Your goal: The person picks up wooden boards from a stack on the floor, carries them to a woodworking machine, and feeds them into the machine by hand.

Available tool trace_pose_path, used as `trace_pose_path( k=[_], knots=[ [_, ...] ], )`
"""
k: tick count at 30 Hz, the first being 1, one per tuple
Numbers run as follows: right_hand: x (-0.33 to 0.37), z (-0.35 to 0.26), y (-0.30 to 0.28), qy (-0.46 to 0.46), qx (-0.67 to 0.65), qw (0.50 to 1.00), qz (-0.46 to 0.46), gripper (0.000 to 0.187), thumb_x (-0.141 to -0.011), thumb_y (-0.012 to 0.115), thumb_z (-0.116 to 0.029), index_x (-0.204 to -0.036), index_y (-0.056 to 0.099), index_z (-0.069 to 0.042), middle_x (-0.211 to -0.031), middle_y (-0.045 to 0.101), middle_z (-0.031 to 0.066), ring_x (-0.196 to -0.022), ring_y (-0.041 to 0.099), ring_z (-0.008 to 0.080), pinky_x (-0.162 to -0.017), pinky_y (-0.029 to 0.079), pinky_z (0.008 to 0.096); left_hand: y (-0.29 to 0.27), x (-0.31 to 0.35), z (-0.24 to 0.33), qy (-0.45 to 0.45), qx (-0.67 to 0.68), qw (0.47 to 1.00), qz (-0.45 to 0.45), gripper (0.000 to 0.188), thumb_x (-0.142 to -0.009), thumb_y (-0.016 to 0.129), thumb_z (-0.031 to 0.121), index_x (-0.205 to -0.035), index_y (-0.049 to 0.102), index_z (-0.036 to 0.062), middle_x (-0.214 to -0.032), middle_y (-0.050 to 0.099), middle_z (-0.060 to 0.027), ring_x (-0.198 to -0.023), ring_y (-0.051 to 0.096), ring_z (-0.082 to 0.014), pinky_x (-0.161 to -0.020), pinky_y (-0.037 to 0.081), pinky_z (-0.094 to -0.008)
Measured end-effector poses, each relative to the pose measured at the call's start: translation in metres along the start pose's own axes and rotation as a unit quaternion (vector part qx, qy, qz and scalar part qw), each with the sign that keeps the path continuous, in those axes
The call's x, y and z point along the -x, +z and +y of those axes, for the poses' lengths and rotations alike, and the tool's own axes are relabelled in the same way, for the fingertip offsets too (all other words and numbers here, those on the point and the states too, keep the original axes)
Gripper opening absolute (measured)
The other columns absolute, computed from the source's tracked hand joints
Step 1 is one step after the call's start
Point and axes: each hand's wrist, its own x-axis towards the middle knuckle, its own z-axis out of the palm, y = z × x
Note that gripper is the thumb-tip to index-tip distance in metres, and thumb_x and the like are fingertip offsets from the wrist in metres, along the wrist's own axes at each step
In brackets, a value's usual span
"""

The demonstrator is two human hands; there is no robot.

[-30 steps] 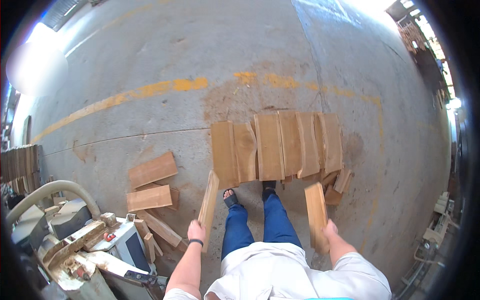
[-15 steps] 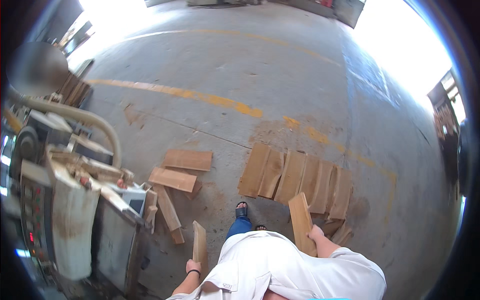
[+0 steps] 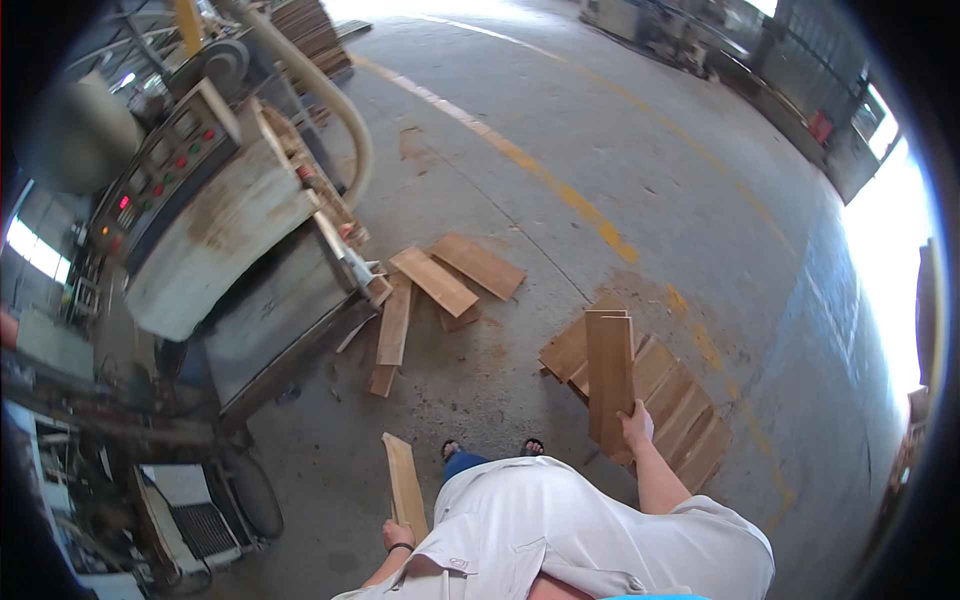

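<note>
My left hand (image 3: 398,535) is closed round the lower end of a pale wooden board (image 3: 405,482), which stands out steeply in front of it, off the floor. A browner wooden board (image 3: 609,385) is gripped near its lower right edge by my right hand (image 3: 637,425). Its far end shows a double edge; I cannot tell whether a second board is stacked with it. Behind and beside this board lies a row of wooden boards (image 3: 685,410) on the floor, partly hidden by it.
On the left stands a machine with a control panel (image 3: 165,185), a metal table (image 3: 280,315) and a thick hose (image 3: 350,120). Several loose boards (image 3: 435,280) lie on the floor beside it. My feet (image 3: 533,447) are between them and the row. A yellow line (image 3: 540,170) crosses the concrete floor.
My view has turned left, so the machine looks larger and the floor boards are shifted and rotated. The board in my right hand has swung more upright, over the row's left part. Both hands keep their grip.
</note>
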Motion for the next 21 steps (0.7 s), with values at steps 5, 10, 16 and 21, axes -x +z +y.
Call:
trace_pose_path(
  k=[5, 10, 16, 21],
  knots=[
    [0.033, -0.079, 0.049, -0.096, 0.021, 0.993, -0.062, 0.042, -0.082, 0.076, -0.027, -0.115, 0.06, -0.006, -0.107, 0.069, 0.0224, -0.106, 0.063, 0.0428, -0.087, 0.049, 0.0492, 0.004, 0.006, -0.081, -0.117, 0.052, 0.992, -0.008, 0.042, -0.08, 0.073, 0.023, -0.112, 0.063, -0.0036, -0.118, 0.064, -0.0253, -0.111, 0.063, -0.0408, -0.093, 0.052, -0.0481],
    [0.07, -0.205, 0.126, -0.227, -0.039, 0.964, -0.129, 0.04, -0.082, 0.076, -0.022, -0.114, 0.061, -0.003, -0.104, 0.071, 0.0196, -0.1, 0.067, 0.0374, -0.085, 0.051, 0.0442, 0.003, -0.001, -0.17, -0.204, 0.174, 0.962, 0.051, 0.04, -0.081, 0.073, 0.02, -0.111, 0.062, -0.0048, -0.116, 0.064, -0.0262, -0.109, 0.063, -0.0428, -0.092, 0.051, -0.0486],
    [0.108, -0.352, 0.215, -0.276, -0.218, 0.904, -0.244, 0.041, -0.082, 0.076, -0.017, -0.116, 0.062, 0.001, -0.101, 0.072, 0.0123, -0.094, 0.068, 0.0209, -0.082, 0.052, 0.035, -0.075, -0.038, -0.214, -0.124, 0.266, 0.933, 0.21, 0.036, -0.088, 0.069, 0.016, -0.114, 0.056, -0.0069, -0.113, 0.062, -0.026, -0.104, 0.061, -0.0432, -0.09, 0.048, -0.0475],
    [0.115, -0.459, 0.261, -0.252, -0.29, 0.86, -0.335, 0.04, -0.085, 0.075, -0.017, -0.119, 0.062, 0.002, -0.107, 0.07, 0.0086, -0.095, 0.065, 0.0173, -0.084, 0.052, 0.0333, -0.165, -0.099, -0.224, -0.058, 0.365, 0.893, 0.259, 0.037, -0.09, 0.069, 0.015, -0.116, 0.055, -0.0069, -0.113, 0.062, -0.0241, -0.104, 0.062, -0.0409, -0.091, 0.048, -0.0474]
  ],
)
